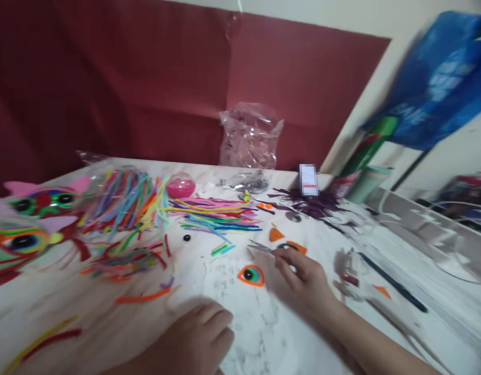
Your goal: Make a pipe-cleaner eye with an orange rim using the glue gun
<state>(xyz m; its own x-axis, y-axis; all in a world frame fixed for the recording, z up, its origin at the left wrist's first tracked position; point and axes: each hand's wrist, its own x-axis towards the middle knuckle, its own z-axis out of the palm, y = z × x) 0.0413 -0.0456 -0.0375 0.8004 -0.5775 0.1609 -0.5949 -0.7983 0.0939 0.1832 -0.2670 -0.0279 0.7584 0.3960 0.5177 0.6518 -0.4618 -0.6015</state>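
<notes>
My right hand (303, 273) grips a pair of scissors (262, 247) by the dark handles, with the blades pointing left and slightly apart. My left hand (197, 336) is curled on the white paper at the bottom, knuckles up; whatever its fingers hold, if anything, is hidden. Between and beyond both hands lies an eye shape (252, 275) with an orange rim, green inside and a black bead-like pupil. Orange felt-like pieces (276, 234) lie by the scissors. Short green and blue pipe cleaner pieces (223, 248) rest left of the blades.
Bundles of coloured pipe cleaners (220, 213) cover the back and left. Two decorated animal masks (21, 242) sit at the left edge. At right are a hot glue gun (350, 276), a dark pen-like stick (392, 281) and purple strands (316, 202). A clear bag (250, 138) stands behind.
</notes>
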